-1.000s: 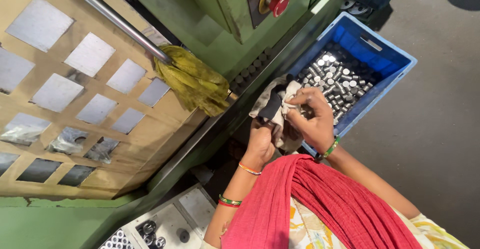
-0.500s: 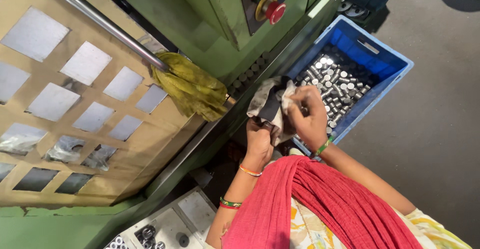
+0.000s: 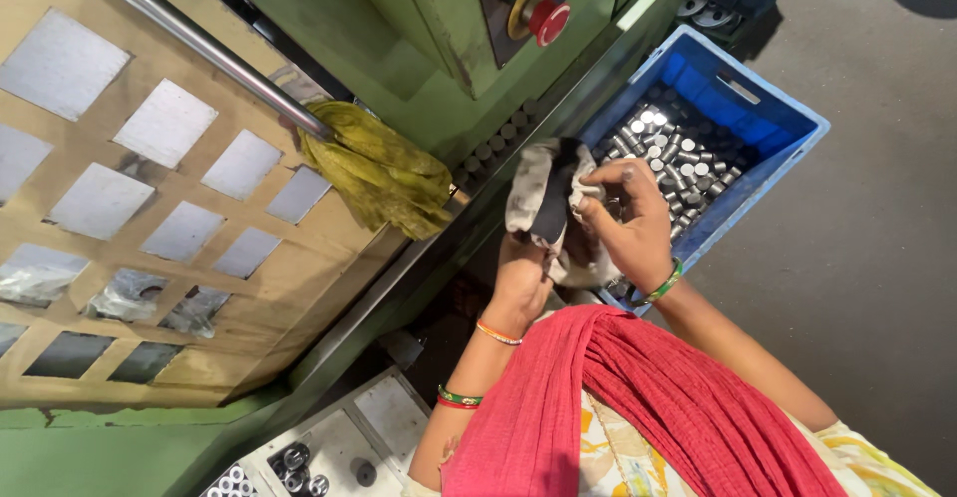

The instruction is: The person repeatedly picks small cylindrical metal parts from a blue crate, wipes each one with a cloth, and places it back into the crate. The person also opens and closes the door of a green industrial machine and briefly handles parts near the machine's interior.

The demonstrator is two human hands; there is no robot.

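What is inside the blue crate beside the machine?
The blue crate holds many small shiny metal cylinders, loosely piled. The right hand and the grey rag it grips cover the crate's near corner, so that part's contents are hidden.

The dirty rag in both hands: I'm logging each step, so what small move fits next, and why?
Probably a short rub with the right hand, which pinches the rag from above while the left hand grips it from below. What lies inside the folds is hidden. The blue crate of metal cylinders sits close behind.

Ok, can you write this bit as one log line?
left hand: holds rag | right hand: grips rag | blue crate: metal pieces
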